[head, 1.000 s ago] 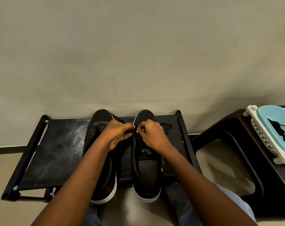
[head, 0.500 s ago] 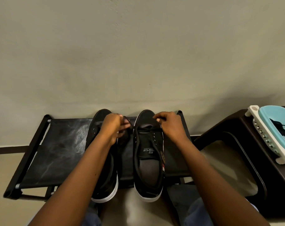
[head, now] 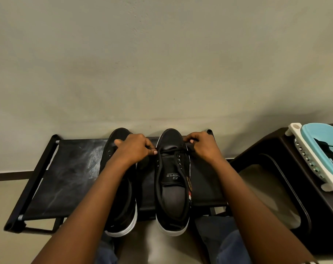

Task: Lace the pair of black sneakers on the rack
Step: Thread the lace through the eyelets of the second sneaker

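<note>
Lace (head: 172, 149) pinched, L grip (head: 133, 149) & R grip (head: 201, 145).

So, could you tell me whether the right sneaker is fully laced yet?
Not yet. On the right sneaker the lace crosses only at the toe end; the eyelets nearer the tongue are bare.

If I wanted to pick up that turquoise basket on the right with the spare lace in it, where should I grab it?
Probably by the white rim of the turquoise basket, from its near left side. That long edge faces the person, stands proud of the dark table and is bare, so fingers could hook it without touching the spare lace.
</note>
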